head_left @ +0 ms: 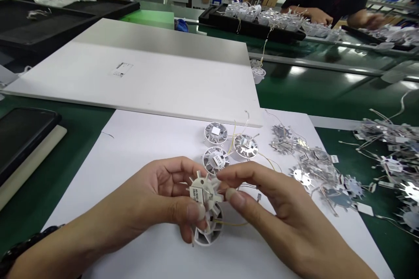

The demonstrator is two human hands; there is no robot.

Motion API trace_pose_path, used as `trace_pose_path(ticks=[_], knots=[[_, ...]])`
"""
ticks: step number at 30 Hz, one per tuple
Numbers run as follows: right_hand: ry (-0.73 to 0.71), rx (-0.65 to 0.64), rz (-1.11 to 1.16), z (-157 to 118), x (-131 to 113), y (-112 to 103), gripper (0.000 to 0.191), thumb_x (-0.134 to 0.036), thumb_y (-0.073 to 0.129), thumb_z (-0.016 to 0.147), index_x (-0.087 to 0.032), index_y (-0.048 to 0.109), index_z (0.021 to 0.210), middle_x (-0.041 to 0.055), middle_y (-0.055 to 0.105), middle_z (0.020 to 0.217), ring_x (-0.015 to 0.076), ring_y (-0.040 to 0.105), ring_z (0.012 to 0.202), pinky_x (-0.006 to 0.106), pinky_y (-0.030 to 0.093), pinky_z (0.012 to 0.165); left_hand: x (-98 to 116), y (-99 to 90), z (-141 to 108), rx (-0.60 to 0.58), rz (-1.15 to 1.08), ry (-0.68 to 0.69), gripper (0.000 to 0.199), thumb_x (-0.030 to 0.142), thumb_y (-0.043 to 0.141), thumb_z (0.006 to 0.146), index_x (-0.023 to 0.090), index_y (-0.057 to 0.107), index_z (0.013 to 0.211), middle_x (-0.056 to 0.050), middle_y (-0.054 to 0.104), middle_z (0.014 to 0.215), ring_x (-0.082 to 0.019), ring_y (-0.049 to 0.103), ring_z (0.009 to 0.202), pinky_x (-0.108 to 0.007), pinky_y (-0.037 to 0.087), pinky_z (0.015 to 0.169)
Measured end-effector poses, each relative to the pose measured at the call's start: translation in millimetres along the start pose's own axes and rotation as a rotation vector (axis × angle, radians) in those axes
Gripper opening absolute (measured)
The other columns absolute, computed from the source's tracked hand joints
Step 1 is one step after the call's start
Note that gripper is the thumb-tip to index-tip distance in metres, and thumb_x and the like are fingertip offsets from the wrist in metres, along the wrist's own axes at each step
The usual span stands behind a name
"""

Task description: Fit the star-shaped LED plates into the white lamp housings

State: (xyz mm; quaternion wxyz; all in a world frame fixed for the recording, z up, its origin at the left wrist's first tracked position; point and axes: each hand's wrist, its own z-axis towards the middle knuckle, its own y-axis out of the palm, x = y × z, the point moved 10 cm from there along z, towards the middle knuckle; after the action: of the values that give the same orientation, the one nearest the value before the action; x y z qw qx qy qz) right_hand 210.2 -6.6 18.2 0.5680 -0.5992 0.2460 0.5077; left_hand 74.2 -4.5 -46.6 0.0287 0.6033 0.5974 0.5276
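A toothed white-and-silver disc (207, 192) with a printed label is pinched between the thumb and fingers of my left hand (163, 196). My right hand (262, 200) has its thumb and forefinger pressed together at the disc's right edge, on a small part too hidden to make out. Directly beneath the disc stands a round white housing (207, 237), partly covered by my left fingers. Beyond my hands sit three more round housings, one at the back (215, 133), one at the right (246, 146) and one nearer (216, 160), with silver toothed discs and thin wires.
Loose silver discs with wires (314, 161) lie on the white sheet (131, 139) at right, more (393, 164) on the green table. A white board (183, 69) lies behind; a black phone (26, 135) is at left. Across the table, a person's hands (317, 16) are near a black tray (252, 26).
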Motion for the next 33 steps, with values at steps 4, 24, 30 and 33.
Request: trace_pose_path(ticks=[4, 24, 30, 33], knots=[[-0.019, -0.003, 0.073, 4.8, -5.8, 0.4, 0.025, -0.004, 0.068, 0.100, -0.027, 0.077, 0.101, -0.0084, 0.081, 0.091, 0.0099, 0.077, 0.078, 0.011, 0.061, 0.070, -5.3, 2.5, 1.6, -0.110, 0.004, 0.008, 0.022, 0.020, 0.097, 0.087, 0.023, 0.084, 0.103, -0.002, 0.083, 0.085, -0.013, 0.080, 0.076, -0.014, 0.065, 0.067], [-0.078, -0.014, -0.043, 9.1, -7.7, -3.7, 0.019, -0.012, 0.064, 0.105, -0.024, 0.077, 0.112, -0.0034, 0.081, 0.092, 0.0136, 0.077, 0.078, 0.019, 0.060, 0.069, -14.5, -0.7, 2.5, -0.014, -0.015, -0.063, 0.028, 0.019, 0.102, 0.080, 0.019, 0.080, 0.097, -0.001, 0.083, 0.081, -0.012, 0.078, 0.073, -0.014, 0.063, 0.068], [0.392, -0.293, 0.353, 0.1, 28.5, 23.5, 0.023, -0.031, 0.068, 0.110, -0.022, 0.076, 0.090, -0.0027, 0.077, 0.090, 0.0140, 0.069, 0.085, 0.020, 0.052, 0.075, -9.9, 4.8, -2.3, 0.032, 0.072, -0.056, 0.028, 0.025, 0.103, 0.081, 0.018, 0.078, 0.091, -0.001, 0.082, 0.081, -0.010, 0.073, 0.076, -0.017, 0.058, 0.073], [0.477, -0.309, 0.470, -5.2, 36.2, 28.8, 0.023, -0.035, 0.076, 0.107, -0.022, 0.074, 0.089, -0.0038, 0.075, 0.089, 0.0135, 0.067, 0.085, 0.020, 0.050, 0.079, -13.0, 4.3, -2.9, 0.030, 0.100, -0.069, 0.033, 0.031, 0.104, 0.080, 0.018, 0.077, 0.093, 0.000, 0.081, 0.082, -0.010, 0.073, 0.078, -0.017, 0.056, 0.075]])
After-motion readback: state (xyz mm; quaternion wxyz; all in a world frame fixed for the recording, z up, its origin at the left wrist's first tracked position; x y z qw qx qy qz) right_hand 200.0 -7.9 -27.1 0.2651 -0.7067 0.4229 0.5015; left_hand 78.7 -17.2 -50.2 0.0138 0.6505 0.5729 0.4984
